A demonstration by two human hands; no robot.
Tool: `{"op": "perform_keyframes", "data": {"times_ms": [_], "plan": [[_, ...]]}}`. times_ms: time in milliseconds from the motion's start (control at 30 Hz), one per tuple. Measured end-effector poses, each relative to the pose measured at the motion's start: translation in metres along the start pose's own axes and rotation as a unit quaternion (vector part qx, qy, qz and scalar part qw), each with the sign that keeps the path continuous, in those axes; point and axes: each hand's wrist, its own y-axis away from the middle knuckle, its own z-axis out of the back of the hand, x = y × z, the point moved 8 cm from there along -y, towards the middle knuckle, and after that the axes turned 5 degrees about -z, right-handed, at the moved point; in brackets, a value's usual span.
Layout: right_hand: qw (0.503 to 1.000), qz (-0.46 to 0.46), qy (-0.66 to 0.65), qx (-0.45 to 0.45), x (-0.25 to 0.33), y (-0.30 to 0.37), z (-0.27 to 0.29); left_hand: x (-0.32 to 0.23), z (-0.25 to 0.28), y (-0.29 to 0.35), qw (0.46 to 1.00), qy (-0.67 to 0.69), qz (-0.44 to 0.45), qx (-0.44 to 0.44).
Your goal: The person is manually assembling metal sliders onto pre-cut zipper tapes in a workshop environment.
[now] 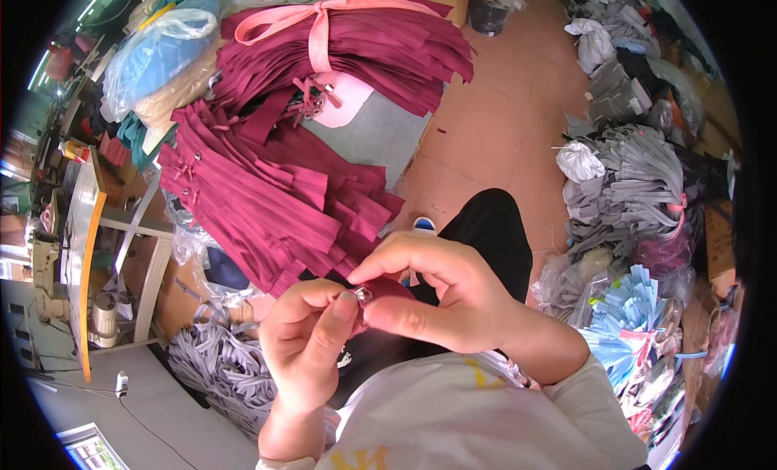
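Observation:
A maroon fabric strip [387,290] with a small shiny metal piece [362,295] at its end is held over my lap. The thumb and bent fingers of my left hand [310,340] pinch that end next to the metal. My right hand [453,296] curves around the strip from the other side, its thumb against the metal piece and its index finger arched above. The strip's far part is hidden by my right hand. Just beyond my hands lies a fanned bundle of maroon strips [267,199], some with small metal pieces at their narrow ends.
Another maroon bundle [348,45], tied with a pink band [320,41], lies farther off on a grey surface [376,134]. Grey strip bundles [627,179] and a light-blue bundle [623,324] line the right. A wooden-edged table [87,260] stands left; grey strips [218,369] heap below it.

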Motion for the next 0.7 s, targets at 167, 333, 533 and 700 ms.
{"op": "perform_keyframes", "data": {"times_ms": [167, 333, 533, 700], "plan": [[0.969, -0.171, -0.178, 0.018, -0.027, 0.005, -0.011, -0.005, -0.001, 0.001, 0.998, -0.044, -0.043, -0.026], [0.96, -0.209, -0.175, 0.061, -0.036, 0.007, -0.013, -0.009, -0.001, -0.001, 0.989, -0.103, -0.107, -0.026], [0.932, -0.25, -0.256, 0.063, -0.041, 0.006, -0.017, -0.004, 0.005, -0.008, 0.996, -0.061, -0.04, -0.055], [0.937, -0.247, -0.238, 0.064, -0.053, 0.007, -0.018, -0.001, 0.001, -0.029, 0.992, -0.118, -0.021, 0.029]]}}
